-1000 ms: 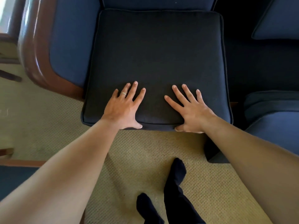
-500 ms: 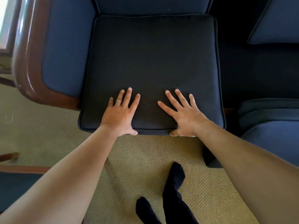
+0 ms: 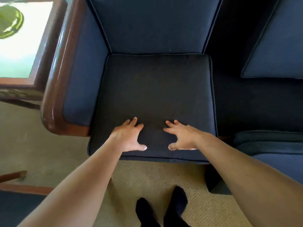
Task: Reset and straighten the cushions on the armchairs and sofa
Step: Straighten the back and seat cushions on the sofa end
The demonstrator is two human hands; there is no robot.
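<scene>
A dark navy seat cushion [image 3: 155, 89] lies on the blue armchair, its back edge against the chair's backrest [image 3: 152, 25]. My left hand [image 3: 127, 136] and my right hand [image 3: 182, 136] hover over or rest on the cushion's front part, fingers spread and slightly curled, thumbs near the front edge. Neither hand holds anything. The cushion's front edge overhangs the seat a little. A loose blue cushion [image 3: 278, 43] leans at the upper right, and another blue cushion [image 3: 270, 145] sits at the right.
The chair's brown wooden armrest [image 3: 54, 89] curves along the left. A glass-topped side table [image 3: 21, 43] stands at the upper left. Beige carpet [image 3: 41, 153] covers the floor, with my feet in black socks [image 3: 164, 208] below. A wooden piece [image 3: 13, 176] juts in at lower left.
The cushion has slid back into the seat against the backrest. My hands went from flat on the cushion to lifted, fingers curled. The view has tilted up.
</scene>
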